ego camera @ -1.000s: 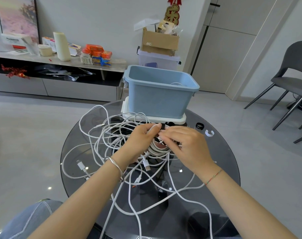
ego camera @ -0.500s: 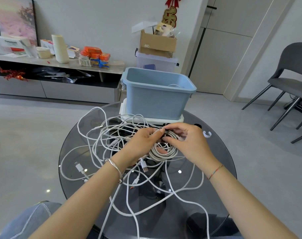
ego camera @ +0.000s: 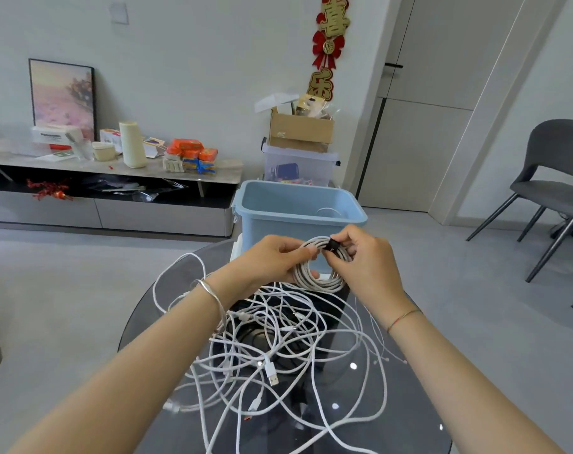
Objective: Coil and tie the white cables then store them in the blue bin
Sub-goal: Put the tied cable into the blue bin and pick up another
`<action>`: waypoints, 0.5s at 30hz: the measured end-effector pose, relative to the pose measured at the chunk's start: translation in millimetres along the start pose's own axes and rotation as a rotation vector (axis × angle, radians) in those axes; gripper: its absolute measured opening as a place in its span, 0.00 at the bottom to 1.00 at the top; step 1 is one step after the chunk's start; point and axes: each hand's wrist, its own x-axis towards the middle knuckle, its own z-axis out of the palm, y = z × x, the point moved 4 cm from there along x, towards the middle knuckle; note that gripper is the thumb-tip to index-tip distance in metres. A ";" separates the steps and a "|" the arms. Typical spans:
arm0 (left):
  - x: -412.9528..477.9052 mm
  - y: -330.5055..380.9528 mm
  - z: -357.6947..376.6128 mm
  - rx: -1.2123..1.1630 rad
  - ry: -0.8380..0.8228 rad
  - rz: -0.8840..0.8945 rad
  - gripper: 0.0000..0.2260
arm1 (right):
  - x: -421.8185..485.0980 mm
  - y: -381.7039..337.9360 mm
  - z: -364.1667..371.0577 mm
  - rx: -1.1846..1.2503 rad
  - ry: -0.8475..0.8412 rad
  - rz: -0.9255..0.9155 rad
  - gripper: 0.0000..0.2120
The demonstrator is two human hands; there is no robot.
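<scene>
Above table [ego camera: 413, 401], white cable coil [ego camera: 313, 278] upright facing camera, left hand [ego camera: 267, 262] gripping it, right hand [ego camera: 367, 262] pinching its black tie [ego camera: 331, 246].

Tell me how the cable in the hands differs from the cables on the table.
The held cable is wound into a neat coil; the table cables sprawl in a loose tangle. The held cable carries a black tie, pinched by the right hand; the table cables show none. The left hand helps hold the held cable up; the table cables lie on the glass table. Both are white.
</scene>
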 end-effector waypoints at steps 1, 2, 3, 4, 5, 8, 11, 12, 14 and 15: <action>5.2 7.2 -3.2 0.011 0.003 0.012 0.13 | 9.9 -1.5 -2.9 -0.040 0.001 -0.026 0.07; 10.9 14.9 -5.7 0.023 0.008 0.025 0.13 | 19.4 -2.8 -4.4 -0.080 0.000 -0.047 0.07; 17.6 23.3 -8.0 0.036 0.012 0.038 0.12 | 29.4 -4.2 -5.8 -0.114 0.002 -0.062 0.08; 23.6 31.3 -9.9 0.053 0.015 0.051 0.12 | 38.1 -5.7 -6.5 -0.144 0.004 -0.069 0.09; 32.1 40.3 -13.0 0.084 0.017 0.066 0.12 | 49.4 -6.8 -7.7 -0.174 0.002 -0.074 0.11; 56.7 59.5 -26.2 0.172 0.000 0.075 0.14 | 81.8 2.7 -6.5 -0.159 -0.052 -0.013 0.12; 79.4 67.7 -41.3 0.188 -0.038 0.043 0.13 | 109.0 15.8 0.2 0.223 -0.169 0.167 0.15; 84.8 68.8 -44.7 0.180 -0.050 0.035 0.10 | 115.4 18.6 2.0 0.339 -0.198 0.227 0.15; 100.5 70.9 -53.3 0.157 -0.050 0.038 0.07 | 131.6 25.1 4.5 0.450 -0.269 0.327 0.12; 108.8 71.7 -58.3 0.147 -0.038 0.044 0.06 | 139.1 28.8 5.3 0.471 -0.317 0.370 0.12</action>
